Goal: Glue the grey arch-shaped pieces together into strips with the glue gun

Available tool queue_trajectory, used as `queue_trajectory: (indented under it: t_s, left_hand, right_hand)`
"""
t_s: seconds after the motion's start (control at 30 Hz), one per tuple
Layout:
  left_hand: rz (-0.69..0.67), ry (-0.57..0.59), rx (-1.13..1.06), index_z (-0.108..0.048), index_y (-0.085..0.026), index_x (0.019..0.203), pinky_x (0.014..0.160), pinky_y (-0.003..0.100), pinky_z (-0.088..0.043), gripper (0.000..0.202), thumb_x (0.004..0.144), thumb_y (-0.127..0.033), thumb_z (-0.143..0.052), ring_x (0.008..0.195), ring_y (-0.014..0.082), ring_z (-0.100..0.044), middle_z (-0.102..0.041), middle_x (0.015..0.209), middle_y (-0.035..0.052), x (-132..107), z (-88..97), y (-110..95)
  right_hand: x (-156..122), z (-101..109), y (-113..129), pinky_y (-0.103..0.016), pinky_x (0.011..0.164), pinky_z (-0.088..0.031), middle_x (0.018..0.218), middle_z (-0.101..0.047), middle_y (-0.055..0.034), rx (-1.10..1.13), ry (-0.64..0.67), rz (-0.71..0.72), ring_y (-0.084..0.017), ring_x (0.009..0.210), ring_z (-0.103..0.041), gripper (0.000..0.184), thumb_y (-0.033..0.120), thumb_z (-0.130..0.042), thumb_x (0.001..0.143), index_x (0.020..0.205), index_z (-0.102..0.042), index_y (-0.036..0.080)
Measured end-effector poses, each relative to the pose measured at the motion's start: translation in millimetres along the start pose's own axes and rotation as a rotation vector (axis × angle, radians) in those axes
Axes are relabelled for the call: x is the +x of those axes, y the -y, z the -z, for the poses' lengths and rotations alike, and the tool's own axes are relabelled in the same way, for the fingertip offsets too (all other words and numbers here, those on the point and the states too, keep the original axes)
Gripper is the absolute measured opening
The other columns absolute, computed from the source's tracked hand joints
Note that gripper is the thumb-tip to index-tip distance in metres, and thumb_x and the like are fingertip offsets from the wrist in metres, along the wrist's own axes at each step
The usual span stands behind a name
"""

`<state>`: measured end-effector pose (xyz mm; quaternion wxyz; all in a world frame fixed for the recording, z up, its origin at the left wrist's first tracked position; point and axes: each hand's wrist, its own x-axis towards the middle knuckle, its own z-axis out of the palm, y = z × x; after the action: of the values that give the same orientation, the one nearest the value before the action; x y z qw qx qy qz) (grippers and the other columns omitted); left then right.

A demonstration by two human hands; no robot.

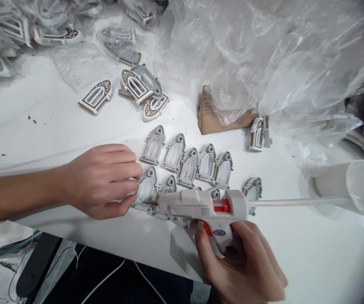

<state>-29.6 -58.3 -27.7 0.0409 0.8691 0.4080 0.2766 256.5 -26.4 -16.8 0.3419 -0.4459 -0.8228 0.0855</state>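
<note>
In my right hand (pixel 242 261) is a white glue gun (pixel 197 204) with red parts, a finger lying at its red trigger. A long glue stick (pixel 299 202) sticks out of its rear, and its nozzle points left onto a small arched window piece (pixel 146 185) lying back side up. My left hand (pixel 106 181) is closed, its curled fingertips at the left edge of that piece. Similar grey-backed pieces (pixel 173 153) lie in rows beside it; the gun partly covers the lower row. One more arched piece (pixel 252 189) lies apart on the right.
Brown-and-white arched pieces (pixel 96 96) lie face up farther back on the white table (pixel 55 126). Plastic bags (pixel 232 46) and a cardboard piece (pixel 226 120) are behind. A white cup (pixel 353 190) lies on its side at right. Cables (pixel 106 280) hang below the table edge.
</note>
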Motion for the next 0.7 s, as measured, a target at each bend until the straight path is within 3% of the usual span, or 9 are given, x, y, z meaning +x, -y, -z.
queue_trajectory:
  t_s: [0.33, 0.7]
  left_hand:
    - [-0.010, -0.006, -0.021, -0.056, -0.018, 0.071, 0.069, 0.037, -0.052, 0.010, 0.076, -0.015, -0.065, 0.071, 0.0170, -0.056, -0.066, 0.083, 0.0064, 2.5, 1.2, -0.7]
    - [0.001, 0.015, -0.012, -0.057, -0.019, 0.073, 0.071, 0.035, -0.052, 0.008, 0.078, -0.018, -0.063, 0.072, 0.0154, -0.056, -0.065, 0.084, 0.0040, 0.5, 0.9, -0.4]
  right_hand:
    - [1.7, -0.3, -1.6, -0.013, 0.046, -0.028, 0.064, -0.045, 0.0035, -0.059, -0.042, 0.024, 0.000, 0.053, -0.033, 0.029, 0.014, -0.077, 0.065, 0.079, -0.051, 0.012]
    - [1.0, 0.0, -3.0, -0.014, 0.045, -0.028, 0.066, -0.046, 0.0028, -0.067, -0.026, 0.037, 0.000, 0.053, -0.033, 0.029, 0.015, -0.076, 0.065, 0.081, -0.052, 0.013]
